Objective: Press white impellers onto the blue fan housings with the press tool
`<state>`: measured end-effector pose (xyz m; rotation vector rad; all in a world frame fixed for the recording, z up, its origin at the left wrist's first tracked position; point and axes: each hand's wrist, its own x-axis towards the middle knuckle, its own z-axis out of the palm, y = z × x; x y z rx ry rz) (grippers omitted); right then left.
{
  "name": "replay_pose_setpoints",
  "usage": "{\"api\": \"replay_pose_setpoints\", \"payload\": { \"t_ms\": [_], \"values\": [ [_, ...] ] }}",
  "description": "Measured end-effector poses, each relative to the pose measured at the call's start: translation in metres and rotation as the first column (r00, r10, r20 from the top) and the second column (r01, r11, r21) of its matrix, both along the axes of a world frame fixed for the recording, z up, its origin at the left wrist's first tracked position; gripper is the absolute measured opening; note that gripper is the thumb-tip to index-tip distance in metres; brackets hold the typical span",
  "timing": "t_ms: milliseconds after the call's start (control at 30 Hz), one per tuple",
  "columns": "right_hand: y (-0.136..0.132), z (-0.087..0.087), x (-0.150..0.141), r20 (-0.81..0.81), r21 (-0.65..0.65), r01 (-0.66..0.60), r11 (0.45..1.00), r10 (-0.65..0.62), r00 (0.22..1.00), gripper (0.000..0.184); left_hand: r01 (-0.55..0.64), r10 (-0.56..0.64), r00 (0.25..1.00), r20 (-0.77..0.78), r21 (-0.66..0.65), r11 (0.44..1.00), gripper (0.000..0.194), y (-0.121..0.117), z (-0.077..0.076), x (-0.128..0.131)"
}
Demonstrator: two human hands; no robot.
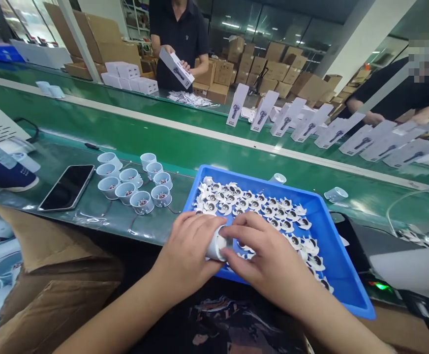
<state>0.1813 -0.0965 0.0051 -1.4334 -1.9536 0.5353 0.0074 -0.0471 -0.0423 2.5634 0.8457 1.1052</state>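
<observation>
Cup (213, 250) between both hands, tipped over, mouth turned toward the right. Position: above the near left part of the blue tray (343, 265). Left hand (185, 243) wrapped round the cup's side, fingers over the top, thumb low on the near side; firm-looking clasp. Right hand (268, 246) close up at the mouth, thumb and fingertips by the rim, curled with a gap between. Something white (221, 242) inside the mouth; perhaps a fan wheel, too covered to be sure. Whether pinched by the right fingertips or merely touched: unclear.

In the tray, many white fan wheels (243, 204), dark round centres facing up on most. Farther left, on the bench (163, 228), a cluster of similar cups (125, 197), upright, small parts inside, thin wires trailing from some. Phone (67, 188) just beside the cluster. Beyond the tray's far rim, two more cups (335, 195), well apart.

Step in hand, as judged: fitting or settling of the white piece at the cup's mouth, apparently midway, both hands engaged. Called for next, on the same judgement: steady left clasp, mouth square to the right fingertips, light even pressure along the cup's axis. Worth minding: any thin blades, likely to catch on the rim if pushed off-centre.
</observation>
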Motion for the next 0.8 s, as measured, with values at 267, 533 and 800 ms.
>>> {"api": "replay_pose_setpoints", "payload": {
  "t_ms": [267, 533, 800],
  "values": [
    [0.001, -0.005, 0.014, 0.082, 0.038, -0.018, 0.999, 0.015, 0.997, 0.013, 0.034, -0.032, 0.997, 0.066, -0.023, 0.999, 0.040, 0.006, -0.007, 0.011],
    [-0.036, -0.017, 0.059, 0.240, 0.040, -0.016, 0.999, 0.006, 0.971, 0.059, 0.106, -0.111, 0.989, -0.098, -0.057, 0.993, 0.058, 0.022, 0.017, 0.027],
    [-0.087, -0.028, 0.108, 0.086, 0.308, 0.333, 0.891, -0.375, 0.923, 0.031, -0.190, 0.062, 0.927, -0.370, -0.320, 0.928, 0.055, 0.148, 0.059, 0.116]
  ]
}}
